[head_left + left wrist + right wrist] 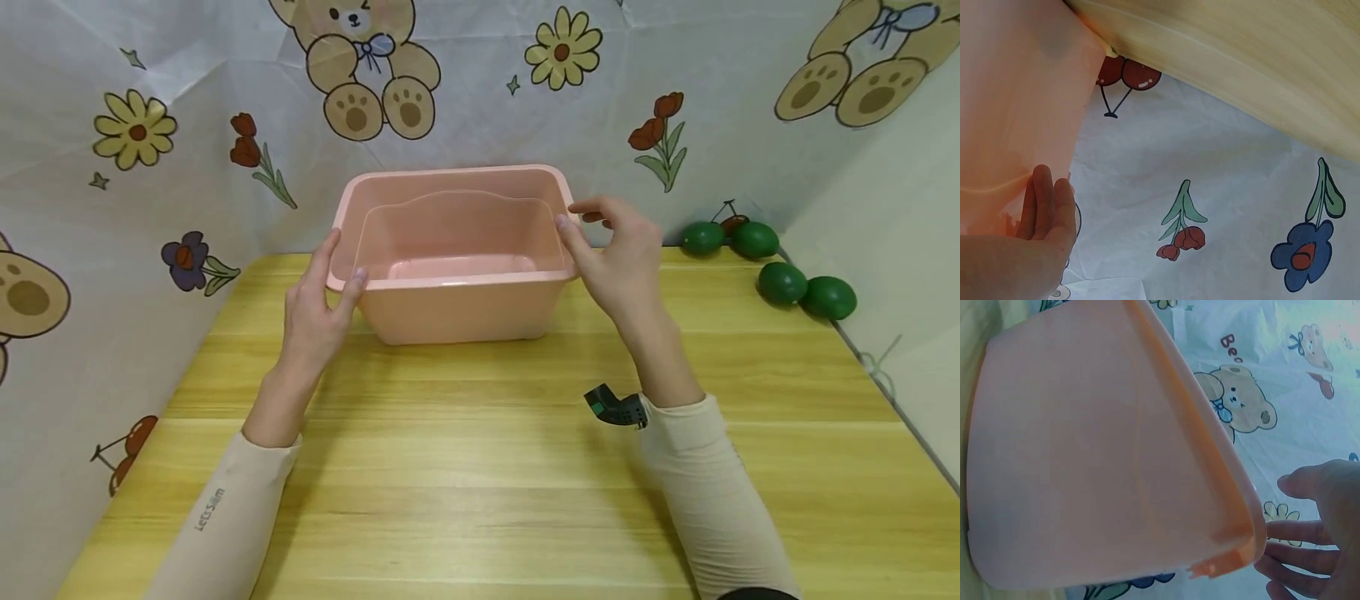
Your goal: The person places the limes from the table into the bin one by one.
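Note:
A pink plastic tub [457, 312], rectangular with a rolled rim, stands upright at the far side of the wooden table with nothing in it. At its left end my left hand [311, 317] holds the rim, thumb over the front corner. In the left wrist view, the fingers [1041, 206] of that hand lie against the tub's outer wall [1016, 94]. My right hand [618, 258] is at the opposite end, its thumb and forefinger at the rim in the head view. The right wrist view has its fingers [1297, 556] spread beside the tub's corner, thumb apart from the rim.
Several dark green oval fruits [782, 283] lie at the table's back right. Behind the wooden table [450, 467] hangs a white cloth [480, 100] printed with bears and flowers. A small black device [615, 407] sticks out from the right wrist.

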The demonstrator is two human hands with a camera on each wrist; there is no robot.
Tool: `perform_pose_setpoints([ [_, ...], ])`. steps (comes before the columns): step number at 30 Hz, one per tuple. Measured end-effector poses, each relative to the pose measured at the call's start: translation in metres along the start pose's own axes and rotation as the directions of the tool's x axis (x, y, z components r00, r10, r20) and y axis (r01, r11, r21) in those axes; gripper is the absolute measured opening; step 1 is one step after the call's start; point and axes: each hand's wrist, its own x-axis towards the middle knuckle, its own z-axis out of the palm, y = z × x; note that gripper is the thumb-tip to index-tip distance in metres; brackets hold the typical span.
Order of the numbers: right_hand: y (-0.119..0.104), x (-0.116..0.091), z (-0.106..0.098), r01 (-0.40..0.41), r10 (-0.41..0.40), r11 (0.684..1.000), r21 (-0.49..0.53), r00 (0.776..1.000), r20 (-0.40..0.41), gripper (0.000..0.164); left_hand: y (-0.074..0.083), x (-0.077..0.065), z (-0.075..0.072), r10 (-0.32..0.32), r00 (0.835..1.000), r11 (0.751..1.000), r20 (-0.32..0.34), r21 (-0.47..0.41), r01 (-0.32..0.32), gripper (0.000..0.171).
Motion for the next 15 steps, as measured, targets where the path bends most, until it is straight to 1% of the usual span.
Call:
perform_pose_setpoints([
  [5,0.016,0.001,-0.009,-0.032,0.032,0.998,-0.051,0.999,-0.011,0.031,0.000,0.002,0.002,0.003,1.000,1.000,-0.010,-0.004,-0.003,0.070],
  [8,0.030,0.000,-0.018,-0.057,0.054,0.996,-0.075,0.998,-0.038,0.029,0.001,0.002,0.002,0.009,1.000,1.000,-0.008,-0.005,-0.010,0.069],
  [11,0.042,0.000,-0.029,-0.081,0.074,0.992,-0.098,0.995,-0.074,0.028,0.002,0.001,0.003,0.002,1.000,1.000,-0.004,-0.005,-0.002,0.070],
  [15,0.059,-0.001,-0.044,-0.152,0.140,0.980,-0.131,0.986,-0.095,0.030,0.002,0.000,0.001,-0.021,1.000,1.000,0.002,-0.007,0.021,0.070],
])
